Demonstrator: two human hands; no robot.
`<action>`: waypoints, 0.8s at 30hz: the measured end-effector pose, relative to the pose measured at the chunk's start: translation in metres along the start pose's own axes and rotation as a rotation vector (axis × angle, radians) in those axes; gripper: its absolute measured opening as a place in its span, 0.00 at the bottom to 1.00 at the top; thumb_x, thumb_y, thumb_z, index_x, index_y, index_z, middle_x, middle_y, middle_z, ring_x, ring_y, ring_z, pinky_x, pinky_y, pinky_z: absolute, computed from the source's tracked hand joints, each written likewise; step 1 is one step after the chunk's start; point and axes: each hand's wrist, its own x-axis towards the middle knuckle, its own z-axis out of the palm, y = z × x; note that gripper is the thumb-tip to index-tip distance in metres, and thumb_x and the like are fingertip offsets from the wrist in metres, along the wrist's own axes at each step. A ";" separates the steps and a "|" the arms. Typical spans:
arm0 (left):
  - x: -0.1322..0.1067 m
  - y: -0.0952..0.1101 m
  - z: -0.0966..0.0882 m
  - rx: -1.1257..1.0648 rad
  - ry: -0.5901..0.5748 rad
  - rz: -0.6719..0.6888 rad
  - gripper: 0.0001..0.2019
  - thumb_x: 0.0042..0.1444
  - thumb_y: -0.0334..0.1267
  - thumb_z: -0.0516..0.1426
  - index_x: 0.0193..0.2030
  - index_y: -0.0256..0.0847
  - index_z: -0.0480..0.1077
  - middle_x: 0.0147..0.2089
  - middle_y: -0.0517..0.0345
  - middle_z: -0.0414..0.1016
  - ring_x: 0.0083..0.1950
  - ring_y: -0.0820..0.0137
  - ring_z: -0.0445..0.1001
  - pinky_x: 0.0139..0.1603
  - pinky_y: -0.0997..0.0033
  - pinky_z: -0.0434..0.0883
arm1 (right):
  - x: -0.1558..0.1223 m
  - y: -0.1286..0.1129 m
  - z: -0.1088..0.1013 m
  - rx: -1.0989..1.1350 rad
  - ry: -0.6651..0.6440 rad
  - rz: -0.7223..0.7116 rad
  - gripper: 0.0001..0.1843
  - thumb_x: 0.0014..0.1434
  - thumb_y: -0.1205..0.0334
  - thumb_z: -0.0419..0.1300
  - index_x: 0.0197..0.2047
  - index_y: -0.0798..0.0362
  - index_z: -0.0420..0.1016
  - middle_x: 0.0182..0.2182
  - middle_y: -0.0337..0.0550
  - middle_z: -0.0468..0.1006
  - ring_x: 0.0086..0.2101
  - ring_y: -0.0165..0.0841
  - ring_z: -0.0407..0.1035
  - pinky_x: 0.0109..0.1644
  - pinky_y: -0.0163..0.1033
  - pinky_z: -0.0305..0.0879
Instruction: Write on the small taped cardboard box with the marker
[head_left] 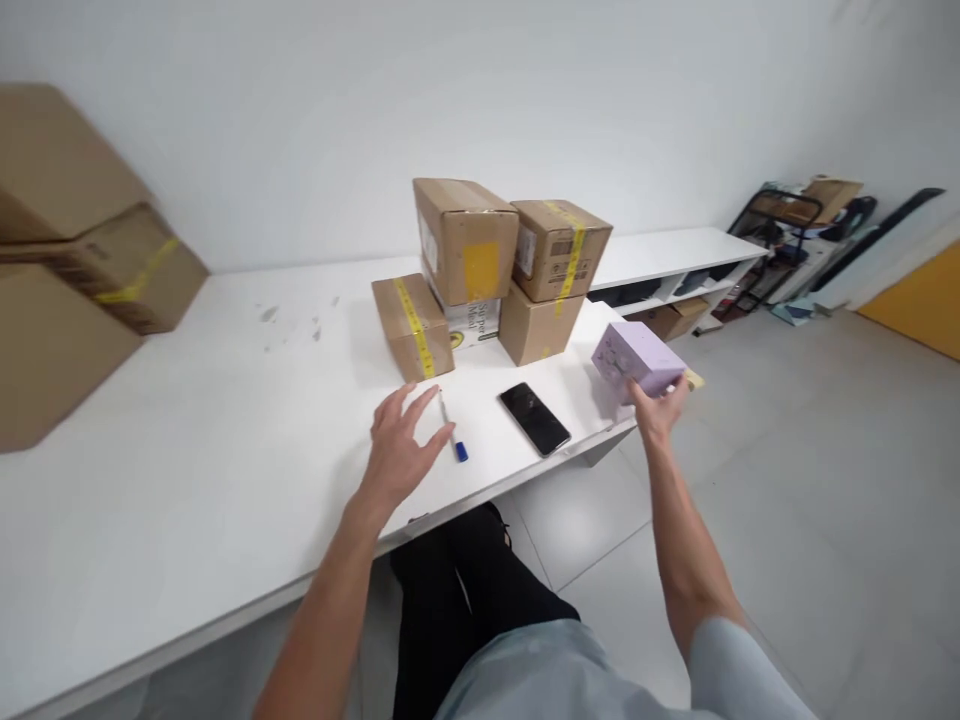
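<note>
My right hand (658,405) grips a lilac box (637,358) with a printed design, at the table's right end. A small pale yellow piece (694,379) shows just beyond my fingers; what it is I cannot tell. Fingers spread, my left hand (405,440) is over the white table (247,470) beside a pen with a blue cap (453,432). Whether the thumb touches the pen is unclear. Between the two hands lies a black smartphone (535,418), screen up.
Several taped cardboard boxes (480,240) are stacked at the table's back, one small box (414,328) standing left of them. Larger cartons (67,270) fill the left side. A low white shelf (667,255) and a black cart (780,230) stand at the right, beyond grey floor.
</note>
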 end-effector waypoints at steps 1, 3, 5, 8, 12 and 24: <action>0.010 -0.004 0.005 0.022 0.033 -0.024 0.25 0.59 0.50 0.57 0.62 0.47 0.68 0.68 0.45 0.60 0.71 0.51 0.56 0.71 0.47 0.57 | 0.011 0.001 0.017 -0.030 0.004 -0.008 0.48 0.42 0.48 0.65 0.62 0.61 0.58 0.57 0.60 0.66 0.55 0.49 0.63 0.61 0.55 0.62; 0.032 -0.008 0.011 0.064 0.087 -0.087 0.26 0.57 0.51 0.57 0.62 0.48 0.68 0.70 0.45 0.57 0.72 0.47 0.53 0.70 0.43 0.56 | 0.029 0.000 0.052 -0.065 -0.034 -0.032 0.47 0.44 0.48 0.63 0.63 0.62 0.56 0.58 0.62 0.64 0.59 0.50 0.59 0.64 0.56 0.58; 0.053 -0.009 0.015 0.096 0.132 -0.156 0.29 0.55 0.52 0.59 0.63 0.49 0.67 0.71 0.45 0.53 0.73 0.43 0.49 0.70 0.38 0.55 | 0.040 -0.003 0.083 -0.071 -0.070 -0.036 0.48 0.45 0.48 0.63 0.64 0.63 0.54 0.59 0.64 0.63 0.60 0.50 0.57 0.64 0.56 0.58; 0.081 -0.008 0.018 0.147 0.169 -0.248 0.33 0.52 0.54 0.61 0.65 0.49 0.66 0.74 0.45 0.46 0.74 0.40 0.45 0.70 0.35 0.52 | 0.049 -0.004 0.116 -0.031 -0.193 -0.054 0.50 0.45 0.47 0.64 0.65 0.65 0.54 0.60 0.64 0.63 0.60 0.48 0.57 0.63 0.54 0.59; 0.108 -0.006 0.026 0.259 0.172 -0.335 0.41 0.48 0.59 0.63 0.68 0.49 0.60 0.75 0.44 0.40 0.74 0.37 0.41 0.70 0.32 0.47 | 0.050 0.004 0.123 0.082 -0.399 -0.014 0.53 0.43 0.42 0.66 0.65 0.64 0.57 0.61 0.64 0.63 0.56 0.46 0.64 0.56 0.49 0.67; 0.163 -0.002 0.069 0.168 0.200 -0.546 0.38 0.51 0.57 0.60 0.67 0.44 0.62 0.75 0.40 0.39 0.71 0.31 0.40 0.63 0.27 0.52 | -0.014 0.054 0.061 0.184 -0.364 0.096 0.31 0.48 0.47 0.61 0.52 0.57 0.72 0.47 0.53 0.78 0.38 0.36 0.74 0.49 0.47 0.70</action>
